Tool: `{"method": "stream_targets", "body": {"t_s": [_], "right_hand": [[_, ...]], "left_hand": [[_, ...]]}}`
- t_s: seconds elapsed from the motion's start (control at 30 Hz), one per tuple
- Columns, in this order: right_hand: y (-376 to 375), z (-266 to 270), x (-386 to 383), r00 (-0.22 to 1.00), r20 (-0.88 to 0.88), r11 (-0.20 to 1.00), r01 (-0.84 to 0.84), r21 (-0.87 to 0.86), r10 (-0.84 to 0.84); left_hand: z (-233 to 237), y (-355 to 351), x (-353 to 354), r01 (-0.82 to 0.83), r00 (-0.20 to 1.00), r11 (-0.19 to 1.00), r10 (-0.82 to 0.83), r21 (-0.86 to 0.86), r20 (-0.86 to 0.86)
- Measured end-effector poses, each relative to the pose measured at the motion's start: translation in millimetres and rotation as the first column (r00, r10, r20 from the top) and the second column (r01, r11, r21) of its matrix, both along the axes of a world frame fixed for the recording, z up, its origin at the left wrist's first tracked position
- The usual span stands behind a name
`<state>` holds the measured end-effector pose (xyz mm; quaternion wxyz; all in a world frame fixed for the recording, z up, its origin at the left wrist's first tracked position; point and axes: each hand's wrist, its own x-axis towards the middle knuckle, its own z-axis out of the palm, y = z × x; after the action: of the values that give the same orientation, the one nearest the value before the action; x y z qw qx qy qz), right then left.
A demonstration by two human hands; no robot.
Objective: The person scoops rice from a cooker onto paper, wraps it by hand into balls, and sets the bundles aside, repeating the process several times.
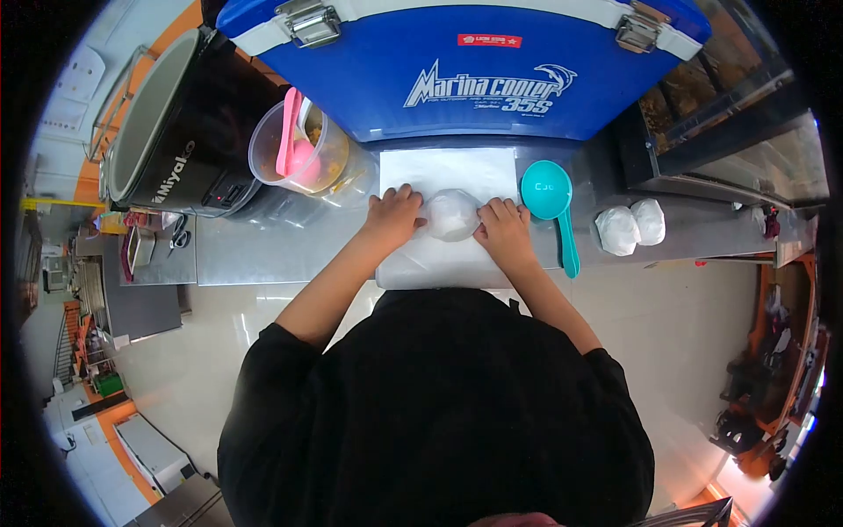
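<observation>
A rounded bundle in white paper (452,216) rests on white paper sheets (448,162) on the metal counter. At its left side is my left hand (395,216), fingers curled, the fingertips at the paper. My right hand (505,230) is at the bundle's right side, its fingers bent and pressed against the paper edge. A teal scoop (546,190) lies just right of the sheets, handle toward me. Two wrapped white bundles (618,230) sit touching each other farther right. What lies inside the paper is hidden.
Behind the sheets stands a blue cooler (492,79). A clear container (263,158) with pink utensils and a black Miyako cooker (206,132) are at the left. Scissors (180,235) lie at the far left. A glass-sided case (733,149) stands at the right.
</observation>
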<state>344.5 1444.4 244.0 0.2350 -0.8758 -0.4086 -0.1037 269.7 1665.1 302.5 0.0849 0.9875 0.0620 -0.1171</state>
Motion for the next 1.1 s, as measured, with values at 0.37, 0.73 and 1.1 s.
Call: {"method": "stream_targets", "body": {"t_s": [0.37, 0.73, 1.1], "right_hand": [[10.6, 60.9, -6.8, 0.764, -0.555, 0.672, 0.223, 0.706, 0.329], [7.3, 83.8, 20.3, 0.787, -0.411, 0.165, 0.379, 0.911, 0.461], [-38.8, 89.3, -7.4, 0.786, -0.605, 0.537, 0.46, 0.707, 0.124]], "left_hand": [[85.6, -30.8, -6.2, 0.029, 0.977, 0.025, 0.211, -0.999, 0.033], [99.1, -69.1, -0.1, -0.029, 0.947, 0.272, 0.315, -0.962, 0.06], [77.8, -108.6, 10.0, -0.063, 0.988, -0.449, 0.101, -0.892, -0.12]]}}
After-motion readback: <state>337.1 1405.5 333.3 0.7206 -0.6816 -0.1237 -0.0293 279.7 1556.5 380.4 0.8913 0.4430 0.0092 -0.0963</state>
